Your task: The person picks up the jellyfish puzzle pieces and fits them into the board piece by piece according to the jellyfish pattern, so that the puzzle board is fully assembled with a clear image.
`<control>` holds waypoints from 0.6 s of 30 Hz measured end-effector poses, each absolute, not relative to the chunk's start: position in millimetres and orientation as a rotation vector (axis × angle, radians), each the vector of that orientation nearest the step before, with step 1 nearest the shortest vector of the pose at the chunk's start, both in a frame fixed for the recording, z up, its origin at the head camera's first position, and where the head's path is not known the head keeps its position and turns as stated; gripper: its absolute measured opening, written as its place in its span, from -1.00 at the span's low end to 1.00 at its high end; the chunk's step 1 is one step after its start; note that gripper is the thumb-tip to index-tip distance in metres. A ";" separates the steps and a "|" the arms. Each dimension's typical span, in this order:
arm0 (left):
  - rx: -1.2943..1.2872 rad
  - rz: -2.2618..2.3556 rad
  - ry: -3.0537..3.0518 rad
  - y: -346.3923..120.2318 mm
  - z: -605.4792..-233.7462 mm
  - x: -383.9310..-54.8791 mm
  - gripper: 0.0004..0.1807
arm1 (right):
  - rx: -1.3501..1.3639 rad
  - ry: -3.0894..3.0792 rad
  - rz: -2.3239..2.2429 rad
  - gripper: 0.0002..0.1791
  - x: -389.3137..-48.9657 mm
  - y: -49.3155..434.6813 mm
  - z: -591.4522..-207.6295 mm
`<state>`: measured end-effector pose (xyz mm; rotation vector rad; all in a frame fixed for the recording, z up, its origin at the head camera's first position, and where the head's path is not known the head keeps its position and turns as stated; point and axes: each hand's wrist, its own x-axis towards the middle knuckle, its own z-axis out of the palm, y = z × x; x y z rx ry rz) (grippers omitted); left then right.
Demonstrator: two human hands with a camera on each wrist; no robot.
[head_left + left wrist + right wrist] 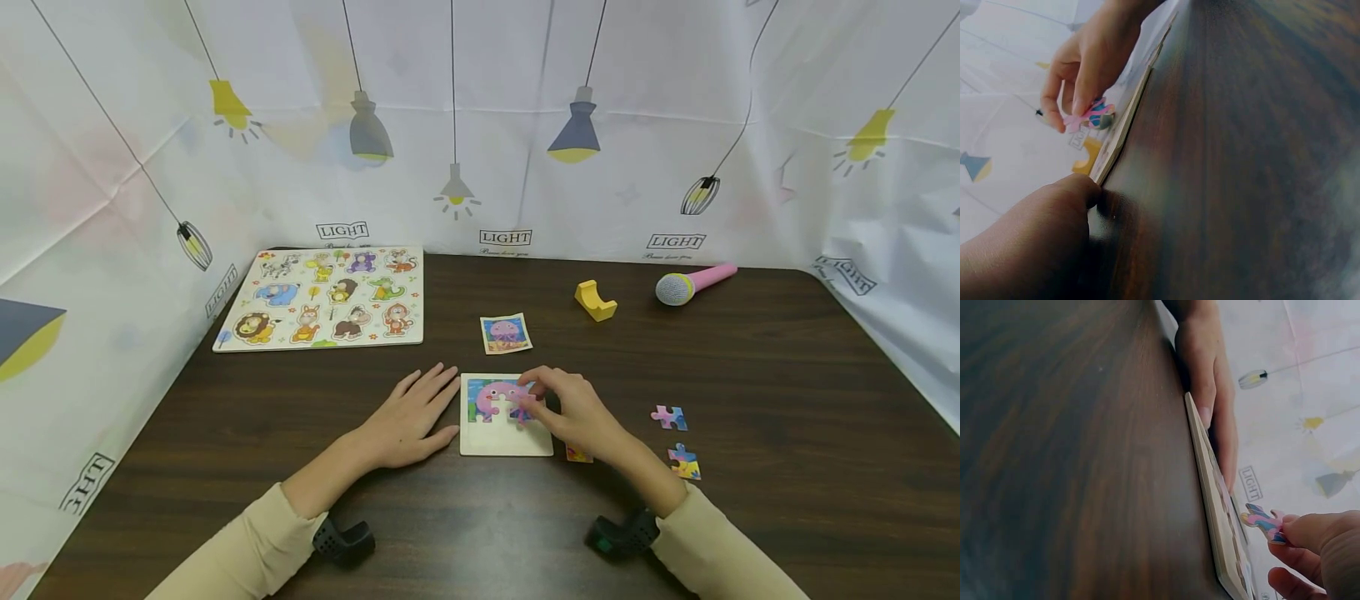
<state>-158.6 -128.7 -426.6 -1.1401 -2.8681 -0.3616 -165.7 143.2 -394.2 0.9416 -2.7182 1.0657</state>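
Note:
A small square puzzle board [480, 442] lies on the table, its upper part filled with pieces of a pink octopus picture. My left hand [408, 421] lies flat at the board's left side, fingers stretched and thumb at its edge. Over the board's right half my right hand [573, 408] pinches a pink and blue puzzle piece [1264, 522] between thumb and fingers. In the right wrist view the piece is held just above the board. Partly under the right hand, a yellow-orange piece [578, 454] lies beside the board.
Two loose puzzle pieces, one pink-blue [670, 417] and one blue-yellow [684, 461], lie at right. A picture card [506, 333] sits behind the board. Farther back are an animal puzzle board [322, 300], a yellow curved block [596, 301] and a toy microphone [693, 284].

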 end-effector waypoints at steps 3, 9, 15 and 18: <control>-1.143 -0.365 -2.865 -129.0 -426.5 -158.0 -0.28 | 0.961 -2.709 1.061 -0.75 -166.7 139.1 -396.3; -1.145 -0.364 -2.856 -129.0 -426.9 -158.1 -0.28 | 0.977 -2.712 1.080 -0.76 -168.4 131.3 -400.0; -1.143 -0.359 -2.864 -128.9 -426.6 -158.3 -0.28 | 0.964 -2.718 1.061 -0.76 -169.6 126.8 -403.0; -1.139 -0.357 -2.874 -128.7 -426.3 -158.3 -0.28 | 0.962 -2.706 1.052 -0.76 -170.3 125.5 -404.1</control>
